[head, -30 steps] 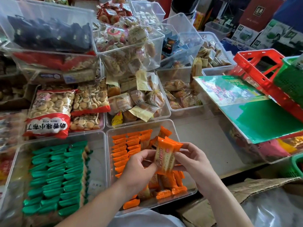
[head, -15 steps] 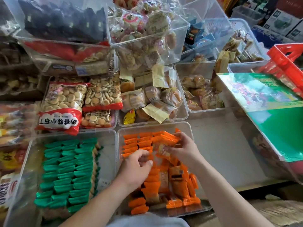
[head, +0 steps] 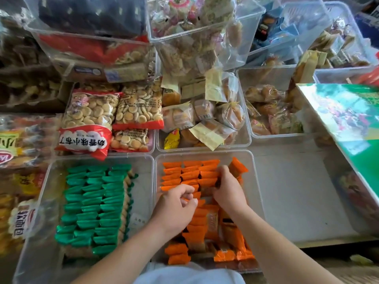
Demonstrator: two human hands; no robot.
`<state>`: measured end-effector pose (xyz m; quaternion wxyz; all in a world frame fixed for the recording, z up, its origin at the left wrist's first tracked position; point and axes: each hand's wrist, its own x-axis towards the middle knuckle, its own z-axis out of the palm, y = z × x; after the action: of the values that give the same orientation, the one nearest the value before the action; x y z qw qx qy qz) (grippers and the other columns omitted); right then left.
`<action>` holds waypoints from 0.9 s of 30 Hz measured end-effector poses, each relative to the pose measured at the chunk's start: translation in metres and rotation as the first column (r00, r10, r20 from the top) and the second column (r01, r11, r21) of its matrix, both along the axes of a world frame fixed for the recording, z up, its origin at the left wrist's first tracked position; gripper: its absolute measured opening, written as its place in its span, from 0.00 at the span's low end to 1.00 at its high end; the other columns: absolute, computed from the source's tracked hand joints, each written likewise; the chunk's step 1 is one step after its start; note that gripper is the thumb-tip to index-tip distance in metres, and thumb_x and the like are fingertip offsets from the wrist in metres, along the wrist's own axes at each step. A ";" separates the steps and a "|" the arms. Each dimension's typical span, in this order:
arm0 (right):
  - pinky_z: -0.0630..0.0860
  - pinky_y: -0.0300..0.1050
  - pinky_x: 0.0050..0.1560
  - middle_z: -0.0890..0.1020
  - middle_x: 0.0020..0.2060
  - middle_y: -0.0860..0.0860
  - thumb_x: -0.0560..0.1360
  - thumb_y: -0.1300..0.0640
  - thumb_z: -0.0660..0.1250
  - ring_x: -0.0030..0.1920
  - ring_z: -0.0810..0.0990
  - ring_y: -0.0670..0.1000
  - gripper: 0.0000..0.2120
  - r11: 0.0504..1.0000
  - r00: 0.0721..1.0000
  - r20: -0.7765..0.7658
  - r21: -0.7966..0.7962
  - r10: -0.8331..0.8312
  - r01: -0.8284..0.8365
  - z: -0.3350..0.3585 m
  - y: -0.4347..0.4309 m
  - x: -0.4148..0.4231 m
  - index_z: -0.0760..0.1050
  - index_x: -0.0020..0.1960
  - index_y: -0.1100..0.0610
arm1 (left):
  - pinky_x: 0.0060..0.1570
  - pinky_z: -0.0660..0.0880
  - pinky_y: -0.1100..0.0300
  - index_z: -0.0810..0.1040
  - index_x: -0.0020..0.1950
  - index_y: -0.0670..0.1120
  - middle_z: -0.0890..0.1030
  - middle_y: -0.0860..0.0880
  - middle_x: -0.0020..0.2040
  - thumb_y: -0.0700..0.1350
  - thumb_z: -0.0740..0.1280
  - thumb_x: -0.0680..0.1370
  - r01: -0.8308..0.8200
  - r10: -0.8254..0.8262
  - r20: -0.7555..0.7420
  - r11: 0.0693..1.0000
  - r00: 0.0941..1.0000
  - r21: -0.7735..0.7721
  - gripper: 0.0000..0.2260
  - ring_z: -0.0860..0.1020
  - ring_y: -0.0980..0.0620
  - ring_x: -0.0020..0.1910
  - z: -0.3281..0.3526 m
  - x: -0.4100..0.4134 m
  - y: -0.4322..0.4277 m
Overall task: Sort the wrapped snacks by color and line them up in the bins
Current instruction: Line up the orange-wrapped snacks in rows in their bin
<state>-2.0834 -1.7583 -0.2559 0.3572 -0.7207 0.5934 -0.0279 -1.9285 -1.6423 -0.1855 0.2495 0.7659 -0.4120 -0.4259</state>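
Two clear bins sit side by side in front of me. The left bin point(head: 141, 160) holds green-wrapped snacks point(head: 94, 206) standing in neat rows. The right bin point(head: 254, 181) holds orange-wrapped snacks point(head: 184, 173), lined up at the back and loose in a heap point(head: 213, 230) at the front. My right hand point(head: 229, 191) presses orange packets into the right end of the back rows, fingers curled on them. My left hand point(head: 176, 210) rests over the middle of the orange bin, its fingers closed on an orange packet edge.
Behind the two bins stand more clear bins: biscuit bags with red bands point(head: 96, 121), wrapped buns point(head: 205, 113), more pastries point(head: 266, 111). Stacked tubs rise at the back. A green printed box point(head: 352, 124) overhangs at the right. Bare grey shelf point(head: 297, 191) lies right of the orange bin.
A second ago both hands held orange packets up above the bin. They have gone down into the bin, the right hand setting the packets into the back rows. The view tilted downward.
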 end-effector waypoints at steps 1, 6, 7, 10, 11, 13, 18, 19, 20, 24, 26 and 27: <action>0.81 0.49 0.50 0.78 0.57 0.44 0.74 0.58 0.74 0.58 0.81 0.52 0.25 1.000 0.999 -0.039 -0.020 0.015 -0.015 0.004 0.000 -0.001 0.67 0.64 0.44 | 0.49 0.77 0.69 0.80 0.64 0.56 0.80 0.60 0.53 0.49 0.70 0.81 0.042 -0.042 0.026 0.999 0.999 -0.001 0.12 0.80 0.62 0.49 0.001 -0.004 -0.001; 0.81 0.52 0.52 0.81 0.59 0.44 0.75 0.54 0.73 0.56 0.81 0.52 0.19 0.999 0.998 -0.052 -0.004 0.039 -0.040 0.041 -0.008 -0.035 0.76 0.64 0.44 | 0.60 0.77 0.58 0.81 0.65 0.52 0.79 0.55 0.58 0.50 0.68 0.81 0.304 -0.305 0.047 0.952 0.951 0.011 0.12 0.78 0.55 0.56 -0.003 -0.037 -0.008; 0.82 0.51 0.50 0.83 0.55 0.44 0.76 0.53 0.73 0.52 0.82 0.50 0.14 1.000 1.000 -0.027 -0.002 0.007 -0.007 0.050 -0.006 -0.046 0.78 0.60 0.44 | 0.61 0.77 0.55 0.81 0.64 0.51 0.79 0.53 0.59 0.50 0.67 0.81 0.354 -0.355 0.031 0.935 0.935 0.020 0.12 0.78 0.52 0.59 -0.007 -0.048 -0.012; 0.80 0.44 0.42 0.82 0.42 0.41 0.78 0.53 0.73 0.40 0.81 0.44 0.06 0.983 0.976 0.124 -0.008 -0.179 0.182 0.073 0.012 -0.079 0.81 0.52 0.43 | 0.72 0.70 0.51 0.73 0.73 0.48 0.72 0.46 0.72 0.53 0.66 0.83 0.441 -0.448 0.018 0.887 0.894 0.135 0.20 0.71 0.45 0.72 -0.022 -0.085 -0.028; 0.77 0.39 0.38 0.82 0.40 0.41 0.79 0.52 0.73 0.38 0.81 0.42 0.04 0.968 0.955 0.171 -0.016 -0.243 0.249 0.078 0.019 -0.089 0.81 0.50 0.42 | 0.76 0.66 0.49 0.67 0.77 0.49 0.67 0.45 0.77 0.56 0.65 0.83 0.443 -0.457 0.022 0.872 0.889 0.207 0.25 0.66 0.42 0.77 -0.028 -0.096 -0.034; 0.72 0.30 0.34 0.82 0.38 0.41 0.79 0.51 0.72 0.39 0.80 0.38 0.03 0.938 0.919 0.202 -0.011 -0.338 0.348 0.083 0.032 -0.109 0.82 0.49 0.43 | 0.81 0.55 0.42 0.54 0.84 0.52 0.54 0.41 0.84 0.64 0.63 0.81 0.412 -0.448 0.013 0.834 0.894 0.367 0.36 0.53 0.36 0.83 -0.043 -0.113 -0.043; 0.77 0.37 0.40 0.84 0.37 0.44 0.79 0.52 0.73 0.39 0.83 0.42 0.03 0.911 0.884 0.219 0.098 -0.412 0.400 0.075 0.051 -0.139 0.83 0.48 0.45 | 0.78 0.60 0.39 0.57 0.80 0.48 0.66 0.38 0.79 0.75 0.63 0.73 0.316 -0.403 0.088 0.819 0.911 0.479 0.46 0.60 0.33 0.79 -0.073 -0.119 -0.048; 0.77 0.38 0.39 0.85 0.37 0.44 0.79 0.51 0.73 0.38 0.83 0.42 0.02 0.912 0.885 0.223 0.122 -0.409 0.391 0.074 0.053 -0.140 0.83 0.47 0.44 | 0.77 0.62 0.40 0.59 0.79 0.47 0.67 0.39 0.78 0.77 0.62 0.71 0.315 -0.411 0.092 0.808 0.907 0.497 0.47 0.62 0.34 0.78 -0.073 -0.119 -0.048; 0.77 0.38 0.38 0.85 0.37 0.44 0.78 0.50 0.73 0.38 0.83 0.42 0.02 0.912 0.884 0.227 0.142 -0.409 0.386 0.073 0.054 -0.140 0.83 0.47 0.44 | 0.76 0.63 0.41 0.60 0.79 0.46 0.67 0.39 0.77 0.79 0.61 0.70 0.320 -0.422 0.093 0.798 0.902 0.511 0.49 0.63 0.34 0.78 -0.074 -0.119 -0.049; 0.79 0.36 0.36 0.85 0.39 0.45 0.79 0.50 0.73 0.39 0.84 0.44 0.02 0.913 0.887 0.230 0.179 -0.400 0.366 0.073 0.053 -0.137 0.82 0.47 0.44 | 0.73 0.69 0.41 0.64 0.78 0.49 0.70 0.41 0.75 0.83 0.62 0.62 0.327 -0.425 0.074 0.786 0.902 0.526 0.54 0.68 0.37 0.75 -0.072 -0.117 -0.054; 0.81 0.39 0.39 0.85 0.39 0.46 0.79 0.50 0.73 0.40 0.84 0.45 0.02 0.912 0.887 0.229 0.184 -0.402 0.366 0.073 0.053 -0.137 0.82 0.47 0.44 | 0.71 0.71 0.41 0.67 0.75 0.52 0.70 0.43 0.73 0.86 0.62 0.55 0.326 -0.405 0.041 0.788 0.913 0.523 0.57 0.70 0.39 0.72 -0.069 -0.113 -0.057; 0.82 0.40 0.40 0.85 0.39 0.46 0.79 0.50 0.73 0.40 0.85 0.46 0.02 0.910 0.885 0.229 0.189 -0.406 0.369 0.073 0.053 -0.137 0.83 0.48 0.44 | 0.70 0.72 0.42 0.68 0.73 0.53 0.70 0.44 0.71 0.87 0.62 0.53 0.333 -0.402 0.024 0.789 0.915 0.516 0.58 0.71 0.40 0.71 -0.066 -0.110 -0.058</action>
<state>-2.2205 -1.7050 -0.1831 0.4695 -0.5504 0.6734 -0.1525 -2.0382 -1.7005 -0.2517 -0.0740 0.7354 -0.4439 -0.5066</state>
